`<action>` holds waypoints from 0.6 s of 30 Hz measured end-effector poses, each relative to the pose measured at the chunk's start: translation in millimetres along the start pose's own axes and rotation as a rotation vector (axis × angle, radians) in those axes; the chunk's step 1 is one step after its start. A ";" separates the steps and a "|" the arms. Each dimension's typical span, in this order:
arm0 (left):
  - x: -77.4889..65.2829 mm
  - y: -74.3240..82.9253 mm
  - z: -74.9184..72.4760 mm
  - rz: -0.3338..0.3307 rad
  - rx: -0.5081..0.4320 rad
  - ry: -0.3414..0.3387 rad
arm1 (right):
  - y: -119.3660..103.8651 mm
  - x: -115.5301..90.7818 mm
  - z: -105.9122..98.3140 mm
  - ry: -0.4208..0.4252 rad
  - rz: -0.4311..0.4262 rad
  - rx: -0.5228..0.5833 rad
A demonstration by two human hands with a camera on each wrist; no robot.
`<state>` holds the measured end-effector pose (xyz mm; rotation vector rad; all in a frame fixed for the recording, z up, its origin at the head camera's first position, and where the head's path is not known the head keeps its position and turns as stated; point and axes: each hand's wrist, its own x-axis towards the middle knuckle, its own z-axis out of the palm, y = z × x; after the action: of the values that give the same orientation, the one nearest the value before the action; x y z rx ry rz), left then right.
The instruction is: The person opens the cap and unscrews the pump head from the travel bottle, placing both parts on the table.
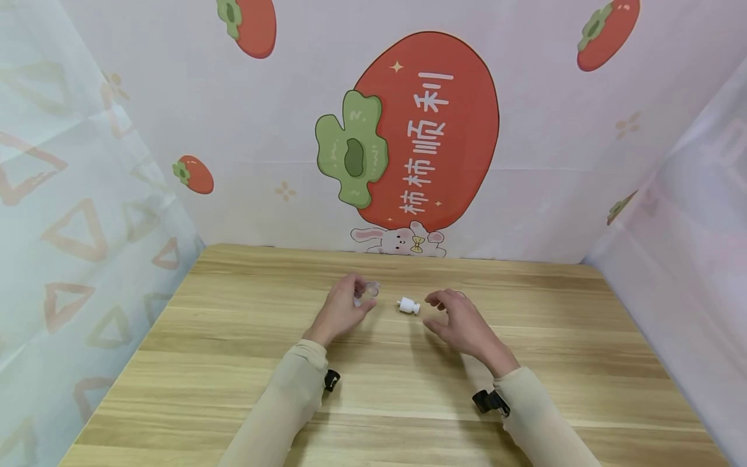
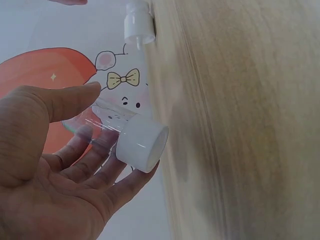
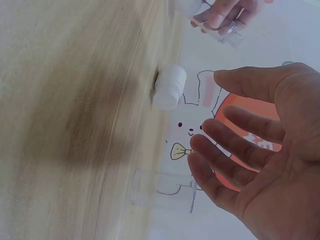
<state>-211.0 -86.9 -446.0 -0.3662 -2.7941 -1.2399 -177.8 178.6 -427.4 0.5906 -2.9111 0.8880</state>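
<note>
My left hand (image 1: 342, 307) holds a small clear bottle (image 2: 142, 142) with a white end, the thumb above it and the fingers curled beneath. In the left wrist view, the white end points away from the palm. A white pump head (image 1: 408, 305) with a short thin stem lies on its side on the table between the two hands. To the right of it is my right hand (image 1: 461, 322), fingers relaxed and apart, holding nothing. Past its fingertips, in the right wrist view, a clear cylindrical cap (image 3: 162, 189) lies on the table.
The wood-grain table (image 1: 175, 389) ends at a backdrop cloth (image 1: 280, 214) printed with persimmons and a rabbit. A patterned cloth (image 1: 93, 194) hangs along the left side and a pale one (image 1: 688, 259) along the right. Black straps sit at both wrists.
</note>
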 end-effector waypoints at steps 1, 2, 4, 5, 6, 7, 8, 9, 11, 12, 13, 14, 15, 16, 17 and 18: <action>0.2 -1.1 0.4 0.004 -0.002 0.002 | 0.0 -0.7 0.1 0.004 -0.003 -0.001; 0.4 -2.1 0.5 0.009 -0.005 0.005 | 0.1 -1.3 0.1 0.008 -0.006 -0.002; 0.6 -3.4 1.0 0.013 -0.015 0.009 | 0.4 -2.5 0.1 0.017 -0.012 -0.004; 0.7 -4.0 1.2 0.016 -0.020 0.014 | 0.8 -3.2 -0.1 0.020 -0.016 -0.004; 0.8 -4.5 1.6 0.017 -0.025 0.020 | 0.9 -3.7 -0.2 0.021 -0.016 -0.001; 0.9 -5.1 1.9 0.018 -0.028 0.026 | 1.2 -4.1 -0.3 0.022 -0.017 0.002; 1.2 -5.7 2.4 0.018 -0.034 0.032 | 1.3 -4.5 -0.6 0.022 -0.017 0.004; 1.5 -6.3 3.0 0.015 -0.041 0.039 | 1.5 -5.1 -1.0 0.023 -0.017 0.003; 1.9 -7.3 3.8 0.007 -0.057 0.053 | 1.7 -6.1 -1.7 0.021 -0.016 0.003; 2.0 -7.8 4.2 0.000 -0.063 0.060 | 1.7 -6.4 -2.2 0.021 -0.015 0.005; 2.1 -7.9 4.8 -0.005 -0.070 0.066 | 2.0 -7.0 -2.7 0.021 -0.014 0.005; 2.2 -8.0 5.3 -0.011 -0.078 0.072 | 2.2 -7.7 -3.2 0.022 -0.017 0.005; 2.2 -7.7 5.6 -0.018 -0.086 0.079 | 2.3 -8.1 -3.8 0.023 -0.018 0.004; 2.1 -7.4 6.0 -0.026 -0.093 0.084 | 2.5 -8.4 -4.3 0.023 -0.018 0.006; 2.2 -7.3 6.6 -0.034 -0.100 0.089 | 2.7 -8.5 -4.9 0.023 -0.018 0.009; 2.4 -7.4 7.2 -0.042 -0.104 0.093 | 2.8 -8.5 -5.3 0.023 -0.020 0.008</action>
<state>-214.8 -85.9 -455.9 -0.2495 -2.6802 -1.3780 -171.3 186.5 -425.8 0.6042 -2.8774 0.8989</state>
